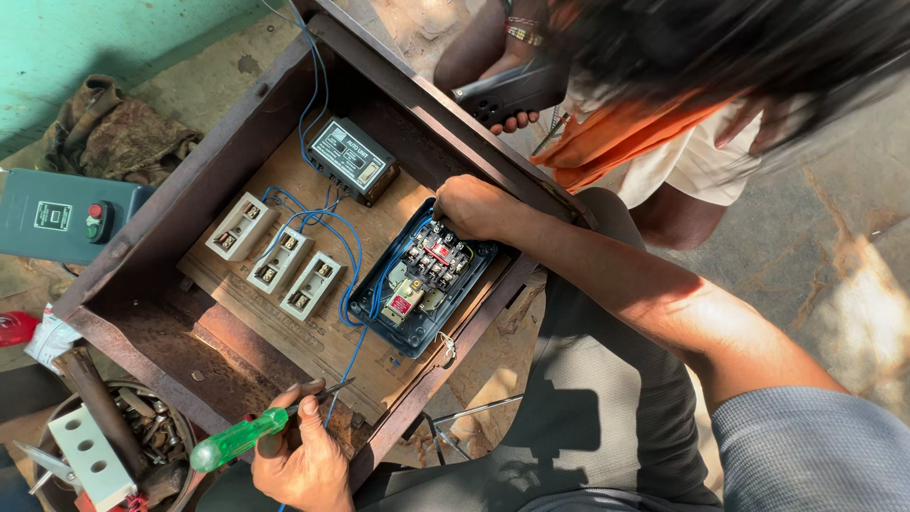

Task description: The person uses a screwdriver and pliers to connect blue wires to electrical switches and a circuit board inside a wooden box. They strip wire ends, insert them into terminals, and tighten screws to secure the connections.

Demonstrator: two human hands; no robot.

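Observation:
My right hand rests on the upper corner of an open blue switch box, fingers curled down onto the black contactor inside it. My left hand, near the bottom edge, grips a green-handled screwdriver whose tip points right, above the board's front edge. The switch box is mounted on a wooden board inside a dark wooden case. Blue wires run from the box to three white fuse holders and a black unit.
Another person crouches at the top right; their hand holds a dark phone. A grey-blue cover with red and green buttons lies left of the case, with a crumpled rag behind it. A bowl of metal parts and a white block sit bottom left.

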